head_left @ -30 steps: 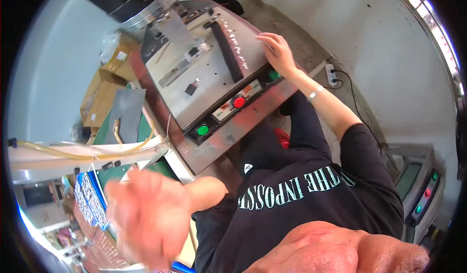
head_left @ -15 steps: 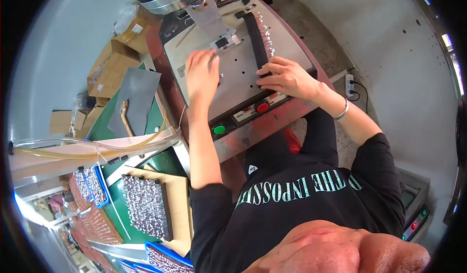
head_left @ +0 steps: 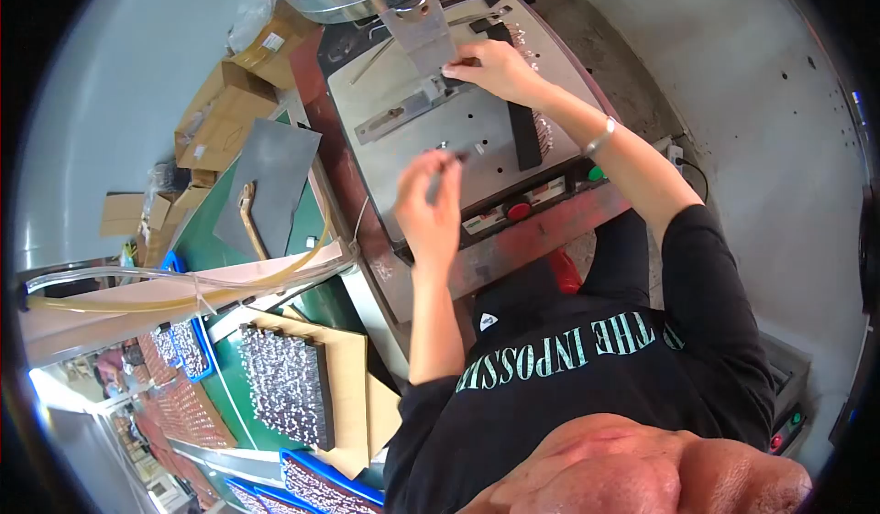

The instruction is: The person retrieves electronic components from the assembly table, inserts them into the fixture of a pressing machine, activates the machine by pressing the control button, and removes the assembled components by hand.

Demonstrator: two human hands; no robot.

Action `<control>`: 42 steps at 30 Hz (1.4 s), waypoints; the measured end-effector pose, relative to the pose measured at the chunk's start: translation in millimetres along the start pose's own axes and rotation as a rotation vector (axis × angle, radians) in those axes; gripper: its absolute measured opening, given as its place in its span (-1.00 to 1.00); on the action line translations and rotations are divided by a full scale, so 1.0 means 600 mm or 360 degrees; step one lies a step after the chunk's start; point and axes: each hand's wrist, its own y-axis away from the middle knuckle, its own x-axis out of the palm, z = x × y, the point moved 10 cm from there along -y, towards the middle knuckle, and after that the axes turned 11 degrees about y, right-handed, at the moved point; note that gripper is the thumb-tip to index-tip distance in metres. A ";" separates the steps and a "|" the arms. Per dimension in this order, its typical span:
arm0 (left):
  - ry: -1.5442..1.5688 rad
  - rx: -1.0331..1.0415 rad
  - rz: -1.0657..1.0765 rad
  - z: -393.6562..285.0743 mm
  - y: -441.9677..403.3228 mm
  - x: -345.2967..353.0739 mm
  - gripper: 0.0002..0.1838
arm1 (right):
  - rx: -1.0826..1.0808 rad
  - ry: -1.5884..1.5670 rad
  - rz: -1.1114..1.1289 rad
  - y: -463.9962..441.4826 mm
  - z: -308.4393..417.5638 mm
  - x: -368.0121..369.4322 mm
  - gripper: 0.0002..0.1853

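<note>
My left hand (head_left: pixel 429 204) is over the near left of the metal work plate (head_left: pixel 403 161), fingers bent and blurred, with thumb and fingers close around a small dark piece (head_left: pixel 462 157). A little shiny bit shows at the fingertips. My right hand (head_left: pixel 500 72) reaches to the fixture (head_left: pixel 417 103) beneath the press head (head_left: pixel 417 38). Its fingertips pinch at a small black part (head_left: pixel 453 80), mostly hidden by the fingers. Under my right forearm runs a long black strip-like row of parts (head_left: pixel 524 138) with thin leads and white tips along its right side.
Red (head_left: pixel 519 212) and green (head_left: pixel 598 173) buttons sit on the machine's front edge. On the green bench at left stand a cardboard tray (head_left: pixel 348 395) of white-tipped parts, blue trays (head_left: pixel 206 349) and a wooden-handled tool (head_left: pixel 247 216). Hoses (head_left: pixel 183 280) cross the left side.
My right hand has moved from the near end of the black row up and left to the fixture. My left hand has drawn back from near the fixture, towards me. The camera view has shifted slightly.
</note>
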 end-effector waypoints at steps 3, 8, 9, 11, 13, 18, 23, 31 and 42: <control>0.0141 0.0015 0.0167 -0.020 0.075 0.003 -0.85 | -0.0233 0.0509 -0.0270 -0.035 -0.004 0.026 -0.54; 0.0337 -0.0205 0.0153 0.007 0.129 -0.016 -0.87 | -0.0314 0.0424 -0.0093 -0.029 -0.002 0.036 -0.61; 0.0324 -0.0234 0.0149 0.013 0.136 -0.017 -0.87 | -0.0364 0.0440 -0.0102 -0.025 0.009 0.039 -0.64; 0.0264 -0.0238 0.0151 0.026 0.146 -0.017 -0.86 | -0.0458 0.0483 -0.0126 -0.019 0.022 0.037 -0.68; 0.0160 -0.0204 0.0159 0.032 0.160 -0.015 -0.86 | -0.0491 0.0681 -0.0142 -0.016 0.029 0.046 -0.69; -0.0069 -0.0039 -0.0183 0.069 0.180 -0.069 -0.87 | -0.0205 0.0300 -0.0273 0.020 0.016 -0.076 -0.65; -0.0379 0.0096 -0.0080 0.099 0.173 -0.069 -0.88 | -0.0024 -0.0469 -0.0359 0.186 -0.061 -0.185 -0.76; -0.0575 0.0531 -0.0259 -0.027 0.063 -0.060 -0.81 | 0.0801 -0.0226 -0.0705 0.541 -0.276 -0.258 -0.75; -0.1342 0.0798 -0.0174 -0.021 0.027 0.036 -0.72 | 0.1357 -0.0432 -0.0523 0.749 -0.585 -0.176 -0.73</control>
